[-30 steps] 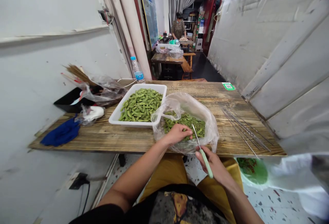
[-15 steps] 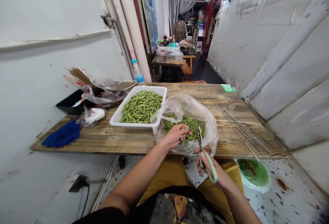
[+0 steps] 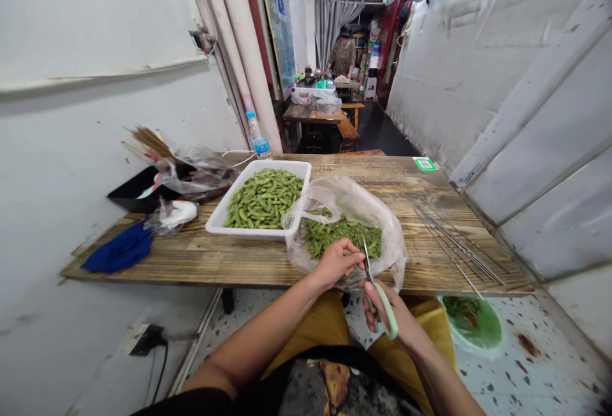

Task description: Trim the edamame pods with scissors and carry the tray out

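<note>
My right hand [image 3: 388, 311] grips the pale green handles of a pair of scissors [image 3: 385, 311], blades pointing up and away from me. Fingers pinched together, my left hand [image 3: 339, 260] meets the blades; whatever small thing lies in its fingertips is hidden. Both hands are over the near edge of a clear plastic bag [image 3: 393, 228], which lies open with green edamame pods [image 3: 329, 236] and small trimmings inside. Left of the bag, a white tray [image 3: 220, 220] is heaped with edamame pods [image 3: 265, 199].
Metal skewers [image 3: 454, 244] lie on the right of the wooden table [image 3: 258, 262]. A green-lined bin [image 3: 485, 327] stands on the floor below. At left are a blue cloth [image 3: 117, 250], a black box [image 3: 131, 192] and a water bottle [image 3: 259, 137]. A person [image 3: 342, 56] stands far back.
My left hand has shifted right and slightly down, its fingertips now against the scissors. My right hand has moved slightly left, and the blades look closer together.
</note>
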`<action>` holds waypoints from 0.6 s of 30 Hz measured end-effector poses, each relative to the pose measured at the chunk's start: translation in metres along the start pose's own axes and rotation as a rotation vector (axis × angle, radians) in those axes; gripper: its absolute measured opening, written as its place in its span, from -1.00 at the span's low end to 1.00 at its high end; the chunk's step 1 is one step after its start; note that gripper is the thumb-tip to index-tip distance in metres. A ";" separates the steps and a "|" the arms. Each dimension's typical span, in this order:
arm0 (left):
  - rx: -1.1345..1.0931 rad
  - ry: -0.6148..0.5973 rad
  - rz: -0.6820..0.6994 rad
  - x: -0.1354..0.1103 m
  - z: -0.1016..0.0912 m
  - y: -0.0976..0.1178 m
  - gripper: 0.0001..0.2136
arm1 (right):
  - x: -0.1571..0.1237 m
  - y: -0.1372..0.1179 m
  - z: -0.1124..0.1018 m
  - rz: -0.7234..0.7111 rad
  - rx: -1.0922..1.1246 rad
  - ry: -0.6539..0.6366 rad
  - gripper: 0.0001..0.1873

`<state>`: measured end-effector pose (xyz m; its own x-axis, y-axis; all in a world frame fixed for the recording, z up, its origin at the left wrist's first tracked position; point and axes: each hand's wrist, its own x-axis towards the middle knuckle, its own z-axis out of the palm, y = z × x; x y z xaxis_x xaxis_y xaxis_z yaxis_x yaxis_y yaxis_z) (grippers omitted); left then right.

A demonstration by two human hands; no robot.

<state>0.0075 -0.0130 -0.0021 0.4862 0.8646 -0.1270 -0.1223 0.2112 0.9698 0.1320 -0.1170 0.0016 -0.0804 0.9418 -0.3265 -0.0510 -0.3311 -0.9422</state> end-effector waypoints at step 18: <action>1.226 0.091 0.145 0.110 -0.050 0.027 -0.75 | -0.006 0.010 -0.011 0.051 0.177 -0.056 -0.54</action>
<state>0.0142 0.1111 -0.0002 0.4674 0.8835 0.0311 0.7447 -0.4125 0.5247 0.1434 -0.1250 -0.0066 -0.1420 0.9205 -0.3641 -0.2198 -0.3880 -0.8951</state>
